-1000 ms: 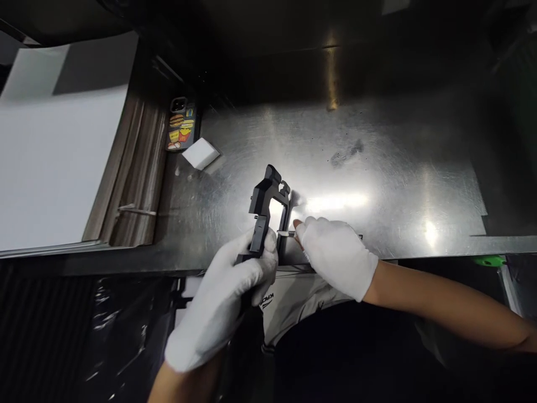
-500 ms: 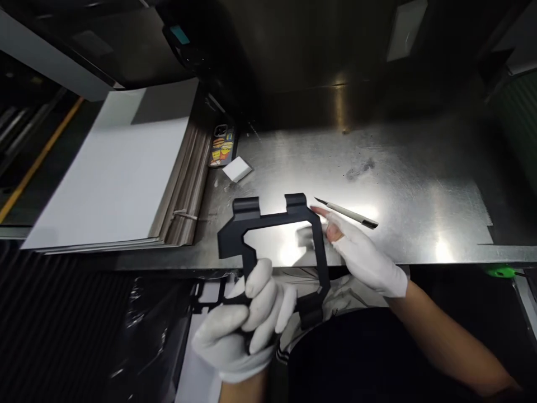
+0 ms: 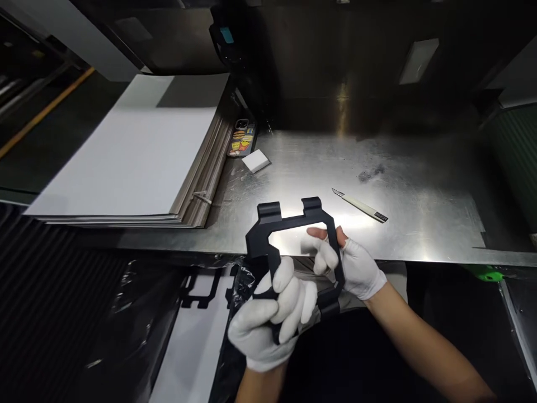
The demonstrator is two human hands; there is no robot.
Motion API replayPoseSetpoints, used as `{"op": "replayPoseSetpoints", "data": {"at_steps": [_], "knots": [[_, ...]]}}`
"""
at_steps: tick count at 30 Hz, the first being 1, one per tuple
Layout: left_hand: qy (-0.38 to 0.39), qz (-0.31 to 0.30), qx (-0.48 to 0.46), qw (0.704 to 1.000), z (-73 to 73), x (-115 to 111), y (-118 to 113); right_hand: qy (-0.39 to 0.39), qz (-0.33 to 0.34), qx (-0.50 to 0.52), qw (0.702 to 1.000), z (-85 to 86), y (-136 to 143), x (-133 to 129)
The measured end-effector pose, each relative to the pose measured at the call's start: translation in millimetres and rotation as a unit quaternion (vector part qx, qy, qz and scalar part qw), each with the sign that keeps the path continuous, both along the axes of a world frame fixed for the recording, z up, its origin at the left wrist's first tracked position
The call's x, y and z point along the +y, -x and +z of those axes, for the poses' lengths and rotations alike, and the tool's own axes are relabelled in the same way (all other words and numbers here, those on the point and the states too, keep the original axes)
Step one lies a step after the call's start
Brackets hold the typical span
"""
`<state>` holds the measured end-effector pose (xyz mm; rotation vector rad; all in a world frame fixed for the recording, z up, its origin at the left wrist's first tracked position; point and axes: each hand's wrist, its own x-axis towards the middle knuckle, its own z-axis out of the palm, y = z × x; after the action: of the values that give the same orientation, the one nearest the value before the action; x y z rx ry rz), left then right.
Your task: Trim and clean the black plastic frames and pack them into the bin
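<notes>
On the left end of the table (image 3: 432, 224), sheets (image 3: 126, 151) are stacked. Beside them a phone (image 3: 242, 139) is laid, its case printed with burgers and fries, any lettering too small to be read. By the closed left hand (image 3: 272, 319), the black frame (image 3: 293, 222) is gripped over the front edge. Behind its right bar, the right hand (image 3: 356, 266) is partly curled; its grip cannot be told. Farther back, a knife (image 3: 359, 207) is laid, its dark end's marks unreadable.

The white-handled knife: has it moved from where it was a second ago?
Yes. The right hand held it then; now the knife lies on the metal bench, nearer the dark smudge.
</notes>
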<state>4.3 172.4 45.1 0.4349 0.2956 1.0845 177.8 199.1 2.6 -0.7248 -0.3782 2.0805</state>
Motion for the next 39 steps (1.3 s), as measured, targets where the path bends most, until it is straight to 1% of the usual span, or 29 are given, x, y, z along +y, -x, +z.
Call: {"op": "replayPoseSetpoints", "data": {"at_steps": [1,2,3,4,5,6,7,8,9,11,12,13,14,15,17,18,20,22,23,24,25,27,29,30,31,33,35,37,39], "knots": [[-0.006,0.006,0.003,1.000,0.7,-2,2,-0.012,0.026,-0.046,0.999,1.7,0,0],[-0.016,0.019,0.013,1.000,1.9,-3,4,-0.033,0.042,-0.115,0.992,3.7,-1,-2],[-0.028,0.029,0.037,0.999,3.6,-5,6,-0.058,0.034,-0.204,0.977,6.0,-3,-4],[-0.038,0.035,0.092,0.994,5.6,-7,8,-0.082,-0.003,-0.304,0.949,8.8,-5,-7],[-0.043,0.036,0.170,0.984,8.1,-9,9,-0.100,-0.060,-0.397,0.911,12.5,-7,-10],[-0.041,0.032,0.256,0.965,10.8,-12,9,-0.115,-0.119,-0.467,0.869,17.1,-9,-13],[-0.032,0.030,0.338,0.940,13.8,-14,8,-0.128,-0.154,-0.509,0.837,22.8,-11,-16],[-0.019,0.030,0.412,0.911,17.0,-17,6,-0.139,-0.155,-0.523,0.827,29.6,-12,-19],[-0.004,0.030,0.475,0.879,20.4,-19,2,-0.152,-0.119,-0.514,0.836,37.2,-12,-21],[0.009,0.026,0.576,0.817,27.1,-22,-7,-0.172,0.006,-0.457,0.872,52.8,-9,-22],[0.006,0.015,0.626,0.780,30.2,-23,-12,-0.174,0.061,-0.428,0.885,59.6,-7,-21],[-0.003,0.002,0.669,0.743,32.9,-23,-16,-0.171,0.098,-0.407,0.892,64.9,-4,-20],[-0.014,-0.011,0.699,0.715,35.0,-23,-19,-0.168,0.114,-0.398,0.894,68.5,-1,-18],[-0.024,-0.019,0.716,0.697,36.3,-23,-22,-0.166,0.117,-0.400,0.894,70.3,2,-16],[-0.034,-0.026,0.741,0.670,36.4,-23,-23,-0.157,0.108,-0.405,0.894,68.9,5,-13],[-0.035,-0.028,0.749,0.661,35.2,-23,-22,-0.146,0.107,-0.398,0.899,66.6,5,-11],[-0.035,-0.031,0.754,0.655,31.3,-24,-20,-0.123,0.103,-0.378,0.912,60.6,3,-10],[-0.040,-0.024,0.764,0.643,26.5,-25,-18,-0.114,0.087,-0.397,0.907,55.1,1,-12],[-0.046,-0.014,0.778,0.626,24.0,-26,-18,-0.117,0.078,-0.414,0.899,52.9,0,-14],[-0.056,-0.003,0.798,0.600,21.7,-26,-19,-0.124,0.073,-0.424,0.894,51.1,0,-16],[-0.073,0.007,0.820,0.568,19.4,-26,-20,-0.129,0.072,-0.425,0.893,49.9,1,-19],[-0.115,0.023,0.862,0.492,14.7,-27,-23,-0.130,0.085,-0.414,0.897,48.4,5,-23],[-0.153,0.034,0.892,0.423,10.2,-27,-26,-0.123,0.082,-0.424,0.893,47.8,11,-25],[-0.168,0.038,0.901,0.398,8.2,-28,-27,-0.122,0.076,-0.439,0.887,47.5,13,-26],[-0.179,0.044,0.907,0.379,6.3,-28,-28,-0.123,0.068,-0.451,0.881,46.9,15,-26],[-0.196,0.048,0.912,0.358,3.6,-29,-29,-0.125,0.056,-0.459,0.878,44.6,17,-25],[-0.200,0.043,0.915,0.349,2.6,-28,-30,-0.115,0.051,-0.466,0.876,40.6,15,-24],[-0.191,0.025,0.917,0.350,3.3,-27,-31,-0.104,0.051,-0.476,0.872,36.1,13,-24],[-0.175,-0.005,0.915,0.365,5.0,-25,-32,-0.107,0.058,-0.476,0.871,32.7,11,-24]]}}
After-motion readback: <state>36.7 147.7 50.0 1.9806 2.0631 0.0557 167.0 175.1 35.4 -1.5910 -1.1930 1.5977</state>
